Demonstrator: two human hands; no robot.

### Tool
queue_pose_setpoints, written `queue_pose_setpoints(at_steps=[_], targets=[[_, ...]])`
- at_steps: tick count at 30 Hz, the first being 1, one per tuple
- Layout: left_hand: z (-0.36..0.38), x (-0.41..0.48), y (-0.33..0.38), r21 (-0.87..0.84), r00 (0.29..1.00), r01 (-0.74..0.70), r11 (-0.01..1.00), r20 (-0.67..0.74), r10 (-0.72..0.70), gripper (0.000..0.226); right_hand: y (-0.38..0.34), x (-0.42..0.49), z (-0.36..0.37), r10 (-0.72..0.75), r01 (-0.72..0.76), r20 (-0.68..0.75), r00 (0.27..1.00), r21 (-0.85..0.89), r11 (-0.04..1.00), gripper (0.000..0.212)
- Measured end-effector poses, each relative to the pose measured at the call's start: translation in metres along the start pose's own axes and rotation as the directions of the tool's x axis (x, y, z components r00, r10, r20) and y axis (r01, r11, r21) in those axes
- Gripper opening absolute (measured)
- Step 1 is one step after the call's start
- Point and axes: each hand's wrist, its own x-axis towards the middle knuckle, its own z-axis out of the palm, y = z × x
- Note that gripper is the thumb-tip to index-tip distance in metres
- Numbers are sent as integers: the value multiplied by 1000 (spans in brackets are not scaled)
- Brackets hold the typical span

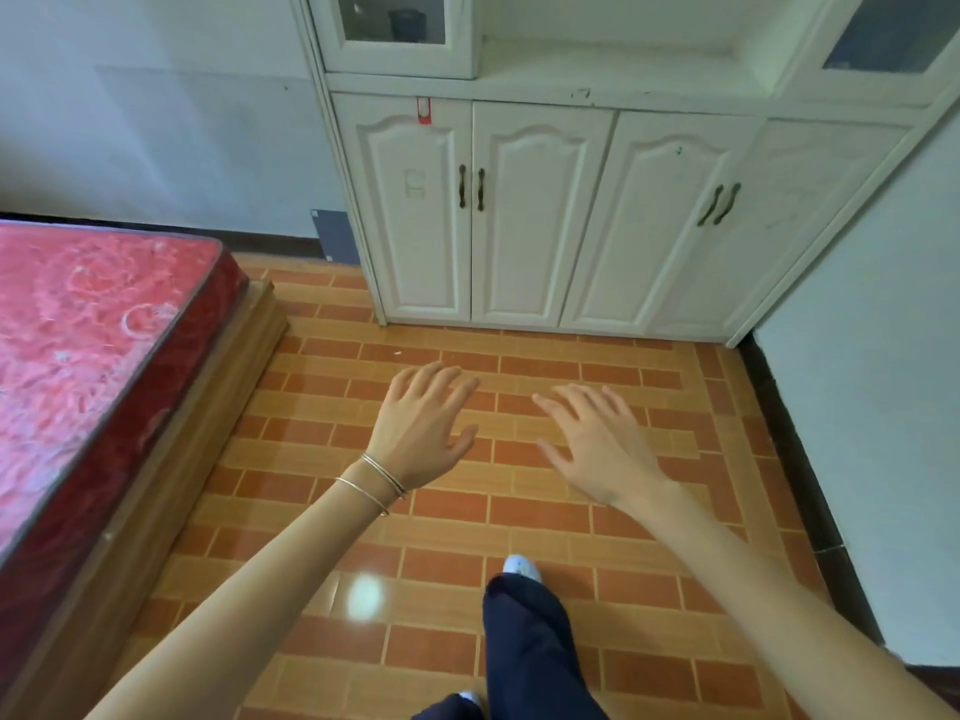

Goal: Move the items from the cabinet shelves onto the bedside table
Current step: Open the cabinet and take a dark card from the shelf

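So I'm standing in front of the white cabinet (pixel 545 88) with both arms stuck out over the floor (pixel 322 444). My left hand (pixel 421 423) and right hand (pixel 597 439) are both palm down with the fingers spread, holding nothing and touching nothing. They're near each other but apart. I've got thin bracelets (pixel 374 483) on the left wrist.

The only thing I can spot on the shelves is a dark object (pixel 408 24) behind the glass door (pixel 363 20) at the upper left. It's too blurry through the glass to say what it is. Next to that door there's an open shelf (pixel 613 59) in the middle, and another glass door (pixel 883 33) on the right.

Lower down, the 4 doors (pixel 530 215) are all closed, with dark handles (pixel 470 187) in pairs, and a little red tag (pixel 424 110) hangs at the top of the leftmost one.

The bed is on my left: a red mattress (pixel 88 330) on a wooden frame (pixel 171 459). Down below you can see my navy trouser leg (pixel 530 652) and a white shoe (pixel 521 566) on the brick-pattern tiles.
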Motion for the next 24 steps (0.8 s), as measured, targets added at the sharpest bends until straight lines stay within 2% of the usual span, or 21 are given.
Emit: queue_pose_setpoints(at_steps=[6, 13, 24], targets=[[2, 96, -31, 46, 1000, 9, 999, -27, -8, 59, 60, 97, -1, -21, 21, -20, 1000, -1, 1000, 55], [-20, 229, -64, 86, 996, 67, 994, -69, -61, 60, 132, 207, -43, -45, 44, -89, 995, -10, 999, 52], [-12, 346, -142, 89, 989, 98, 991, -116, -88, 59, 186, 337, -60, -40, 40, -180, 983, -3, 999, 45]])
